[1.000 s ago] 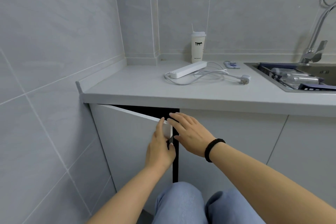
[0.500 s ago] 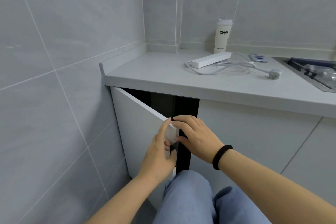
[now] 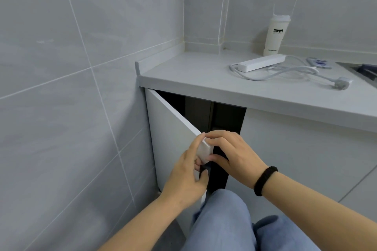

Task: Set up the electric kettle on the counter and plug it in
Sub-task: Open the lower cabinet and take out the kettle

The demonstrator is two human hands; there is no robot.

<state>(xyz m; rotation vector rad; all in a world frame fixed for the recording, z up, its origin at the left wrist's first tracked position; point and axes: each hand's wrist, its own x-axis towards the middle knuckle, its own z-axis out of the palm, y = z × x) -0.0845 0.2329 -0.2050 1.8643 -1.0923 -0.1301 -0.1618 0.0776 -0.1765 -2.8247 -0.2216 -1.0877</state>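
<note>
The white cabinet door (image 3: 171,138) is open wider than a moment ago, and I see more of the dark space behind it. My view has also swung left, so the sink (image 3: 361,68) is almost out of the picture now.

Grey wall tiles (image 3: 71,67) fill the left side. The grey counter (image 3: 204,75) runs off to the right above the cabinet.

My left hand (image 3: 187,181) pinches the free edge of the door, thumb on the front. My right hand (image 3: 234,155) curls over the top corner of the same edge, fingers on top and thumb below. A black band (image 3: 265,180) sits on my right wrist. My knees in blue jeans (image 3: 224,222) are just below my hands.

On the counter lies a white power strip (image 3: 262,63) with its cord (image 3: 285,72) looped beside it and the plug (image 3: 342,83) unplugged. A white cup (image 3: 275,35) stands by the back wall. I cannot see the kettle anywhere.
</note>
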